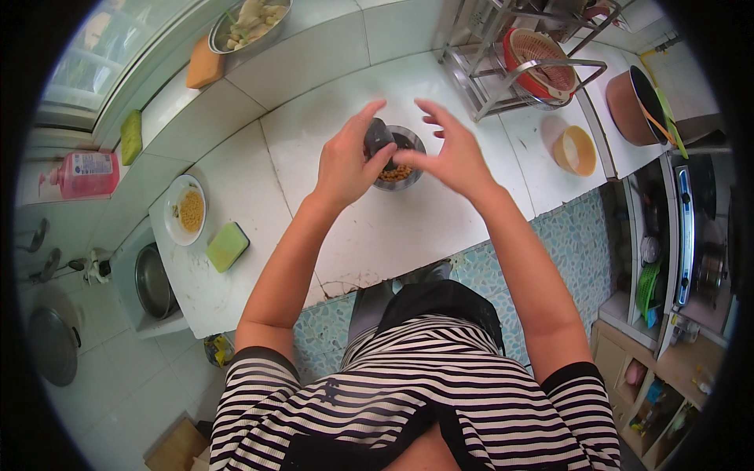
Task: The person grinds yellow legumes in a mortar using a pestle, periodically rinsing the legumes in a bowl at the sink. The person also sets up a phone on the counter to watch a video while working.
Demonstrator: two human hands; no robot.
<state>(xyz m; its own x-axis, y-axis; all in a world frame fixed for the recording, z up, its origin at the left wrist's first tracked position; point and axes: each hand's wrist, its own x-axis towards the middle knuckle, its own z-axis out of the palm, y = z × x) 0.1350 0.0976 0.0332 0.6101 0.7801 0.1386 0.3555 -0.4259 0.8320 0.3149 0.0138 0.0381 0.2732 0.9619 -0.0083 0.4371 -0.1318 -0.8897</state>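
Note:
Over the white tiled counter (365,235), my left hand (347,162) holds a dark grey, rounded object (378,135); my fingers hide part of it and I cannot tell what it is. Just below it stands a round metal container (419,144) with small brown beans or nuts (396,173) inside. My right hand (459,153) is at the container's right side, fingers spread and holding nothing. Its thumb reaches across the container towards the dark object; whether they touch is unclear.
Left on the counter are a white plate (171,221) with yellowish grains (191,211) and a green sponge (228,247). To the right stand a yellow bowl (583,153) and a metal rack (480,106) holding a red colander (518,73). Beyond the left end is a sink (132,300).

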